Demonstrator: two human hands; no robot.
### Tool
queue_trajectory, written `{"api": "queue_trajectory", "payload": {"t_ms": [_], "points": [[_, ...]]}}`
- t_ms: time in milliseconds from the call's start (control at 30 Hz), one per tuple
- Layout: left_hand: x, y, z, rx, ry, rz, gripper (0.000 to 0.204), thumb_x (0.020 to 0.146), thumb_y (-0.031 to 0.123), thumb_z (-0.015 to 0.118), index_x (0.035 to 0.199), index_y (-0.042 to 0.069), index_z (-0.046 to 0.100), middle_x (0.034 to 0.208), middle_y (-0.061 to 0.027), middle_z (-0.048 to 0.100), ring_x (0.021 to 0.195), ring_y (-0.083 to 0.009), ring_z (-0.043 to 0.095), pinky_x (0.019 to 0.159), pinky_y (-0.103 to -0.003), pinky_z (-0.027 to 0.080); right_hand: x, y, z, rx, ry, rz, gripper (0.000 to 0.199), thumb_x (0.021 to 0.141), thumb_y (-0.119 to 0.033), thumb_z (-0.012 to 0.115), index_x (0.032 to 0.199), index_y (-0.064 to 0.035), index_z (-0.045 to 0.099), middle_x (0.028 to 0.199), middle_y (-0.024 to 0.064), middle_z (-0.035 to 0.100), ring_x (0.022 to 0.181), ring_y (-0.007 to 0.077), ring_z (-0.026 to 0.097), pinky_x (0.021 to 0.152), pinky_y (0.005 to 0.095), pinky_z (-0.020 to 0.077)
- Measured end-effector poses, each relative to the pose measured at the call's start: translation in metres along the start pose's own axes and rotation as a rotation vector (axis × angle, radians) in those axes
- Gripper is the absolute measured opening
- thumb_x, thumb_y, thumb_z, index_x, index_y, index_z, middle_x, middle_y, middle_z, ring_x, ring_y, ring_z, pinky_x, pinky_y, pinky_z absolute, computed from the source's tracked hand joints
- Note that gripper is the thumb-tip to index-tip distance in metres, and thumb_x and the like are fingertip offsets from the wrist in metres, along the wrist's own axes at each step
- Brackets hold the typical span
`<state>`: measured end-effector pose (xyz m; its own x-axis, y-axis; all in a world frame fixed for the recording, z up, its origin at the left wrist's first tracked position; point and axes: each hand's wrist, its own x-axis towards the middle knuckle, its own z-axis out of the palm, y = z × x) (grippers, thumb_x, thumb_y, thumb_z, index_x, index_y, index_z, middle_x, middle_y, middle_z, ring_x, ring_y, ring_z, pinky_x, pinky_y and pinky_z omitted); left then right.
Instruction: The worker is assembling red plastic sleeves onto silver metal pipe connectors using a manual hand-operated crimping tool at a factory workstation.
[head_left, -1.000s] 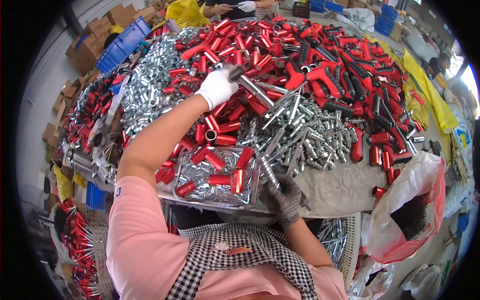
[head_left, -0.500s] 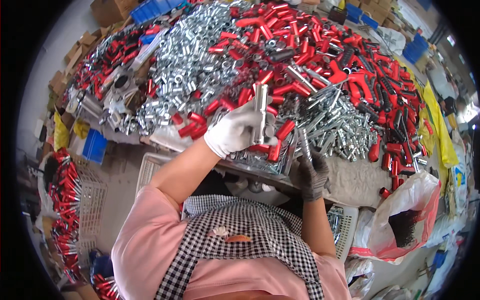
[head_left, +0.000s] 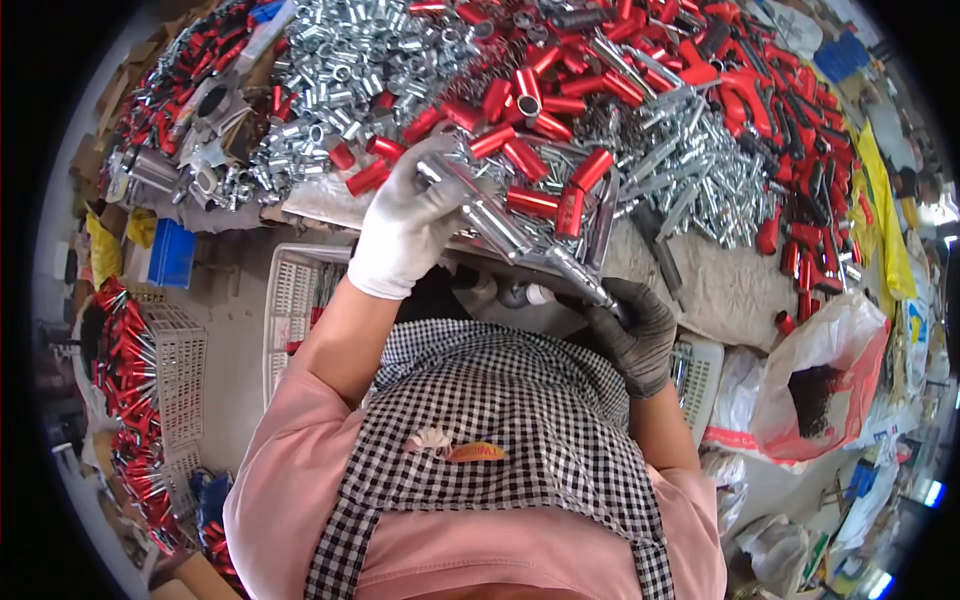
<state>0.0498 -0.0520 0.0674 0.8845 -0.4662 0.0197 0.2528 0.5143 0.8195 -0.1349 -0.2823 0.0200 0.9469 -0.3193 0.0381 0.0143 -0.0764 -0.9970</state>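
My left hand (head_left: 402, 225), in a white glove, is closed around a shiny metal tube (head_left: 492, 226) slanting down to the right. In a dark grey glove, my right hand (head_left: 638, 340) grips a slim metal rod with ridges (head_left: 580, 275). The rod's upper end lies close to the tube's lower end; whether they touch I cannot tell. Just beyond my hands, a shallow tray (head_left: 603, 222) holds red sleeves (head_left: 533, 201) and thin metal pins. Behind the tray are more red sleeves, with a pile of silver rods (head_left: 690, 170) to the right.
Short silver tubes (head_left: 340, 75) are heaped at the far left. Red and black handles (head_left: 745, 100) cover the far right. White plastic baskets (head_left: 290, 310) stand beside me, and an open white sack (head_left: 770, 400) sits at the right. A blue bin (head_left: 172, 252) is on the left.
My left hand has tipped the tube from upright to slanting. My right hand has turned the rod toward the tube's lower end. The view has shifted slightly.
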Motion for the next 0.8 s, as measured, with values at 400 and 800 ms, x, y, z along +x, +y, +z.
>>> {"api": "queue_trajectory", "payload": {"t_ms": [400, 800], "points": [[-0.041, -0.007, -0.003, 0.684, -0.233, -0.106, 0.022, 0.094, 0.013, 0.065, 0.106, -0.002, 0.054, 0.091, -0.0102, 0.064, 0.092, -0.0221, 0.07, 0.078, -0.033, 0.059, 0.0, -0.01, 0.01, -0.344, -0.14, -0.242, 0.028, 0.074, -0.002, 0.079, 0.101, -0.0008, 0.069, 0.096, 0.01, 0.073, 0.086, 0.0141, 0.068, 0.077, 0.0292, 0.0547], [-0.046, -0.011, 0.028, 0.643, -0.389, -0.432, 0.04, 0.104, 0.027, 0.048, 0.095, -0.005, 0.069, 0.082, -0.0098, 0.065, 0.061, -0.0133, 0.064, 0.051, -0.025, 0.049, 0.004, -0.008, 0.039, 0.002, -0.453, 0.007, 0.073, 0.074, -0.028, 0.087, 0.134, -0.0012, 0.054, 0.107, 0.0095, 0.071, 0.097, 0.0141, 0.066, 0.087, 0.0292, 0.0527]]}}
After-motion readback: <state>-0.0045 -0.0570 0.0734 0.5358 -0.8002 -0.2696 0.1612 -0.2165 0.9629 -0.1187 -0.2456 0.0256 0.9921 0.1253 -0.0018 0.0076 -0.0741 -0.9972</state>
